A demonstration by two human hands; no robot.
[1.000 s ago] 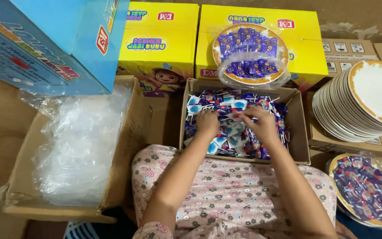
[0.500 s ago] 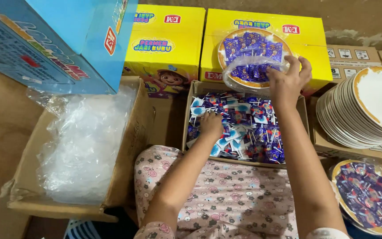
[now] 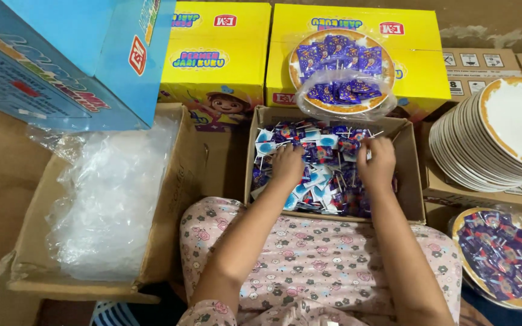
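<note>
Left hand (image 3: 287,162), right hand (image 3: 377,158) palm-down, buried in lollipops (image 3: 324,181).

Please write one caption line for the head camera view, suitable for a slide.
Both hands, left hand and right hand, reach into a cardboard box of wrapped lollipops, beside stacked plates.
</note>
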